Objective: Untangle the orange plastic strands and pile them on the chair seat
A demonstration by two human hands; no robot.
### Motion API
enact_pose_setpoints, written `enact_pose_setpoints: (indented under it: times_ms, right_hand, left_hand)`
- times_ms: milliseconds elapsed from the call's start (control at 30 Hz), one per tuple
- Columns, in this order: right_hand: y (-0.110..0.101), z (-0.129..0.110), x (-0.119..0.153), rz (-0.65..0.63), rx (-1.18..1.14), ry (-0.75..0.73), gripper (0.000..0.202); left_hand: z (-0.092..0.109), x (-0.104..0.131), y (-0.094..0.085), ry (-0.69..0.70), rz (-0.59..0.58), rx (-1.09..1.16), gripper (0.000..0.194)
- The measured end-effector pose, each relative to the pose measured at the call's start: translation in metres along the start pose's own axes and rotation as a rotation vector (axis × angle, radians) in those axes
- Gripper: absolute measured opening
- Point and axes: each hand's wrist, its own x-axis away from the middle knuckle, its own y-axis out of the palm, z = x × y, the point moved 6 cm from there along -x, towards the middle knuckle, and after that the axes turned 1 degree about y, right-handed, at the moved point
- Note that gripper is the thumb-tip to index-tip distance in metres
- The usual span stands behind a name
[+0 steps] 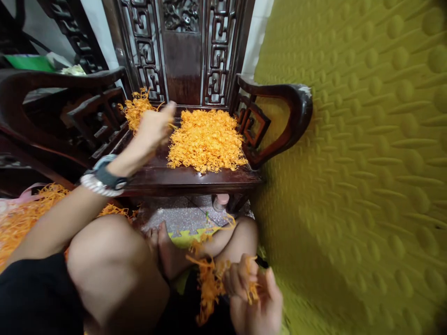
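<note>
While seated before wooden chair, left hand reaching onto seat, grip closed on few orange strands at pile edge. Right hand in lap, fingers curled round loose bunch. Sorting step underway, seemingly; next likely needs clean release onto pile.

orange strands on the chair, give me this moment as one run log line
left hand: over chair seat, at orange pile | right hand: holds strand bunch at lap | grip: left unclear

Head camera, looking forward-down, close over lap, chair seat ahead.
</note>
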Motion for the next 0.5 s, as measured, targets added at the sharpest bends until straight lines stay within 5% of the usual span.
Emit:
enact_pose_setpoints:
  times_ms: [67,167,233,300,500]
  right_hand:
    - [-0.004,0.001,-0.004,0.002,-0.05,0.052,0.042]
    - [-0.001,-0.004,-0.024,-0.009,-0.127,0.063,0.027]
    - [0.004,-0.011,-0.039,0.014,-0.178,0.023,0.015]
    - [0.009,-0.016,-0.048,0.061,-0.2,-0.008,0.012]
    - [0.028,-0.025,-0.05,0.178,-0.119,-0.14,0.021]
  left_hand:
    - [-0.02,0.0,-0.011,-0.224,0.107,0.074,0.064]
    - [-0.027,0.006,0.032,-0.419,-0.16,0.295,0.056]
    - [-0.018,0.016,0.07,-0.439,-0.407,0.426,0.05]
    - [-0.01,0.025,0.09,-0.444,-0.512,0.481,0.043]
    - [0.012,0.033,0.082,-0.214,-0.391,0.202,0.033]
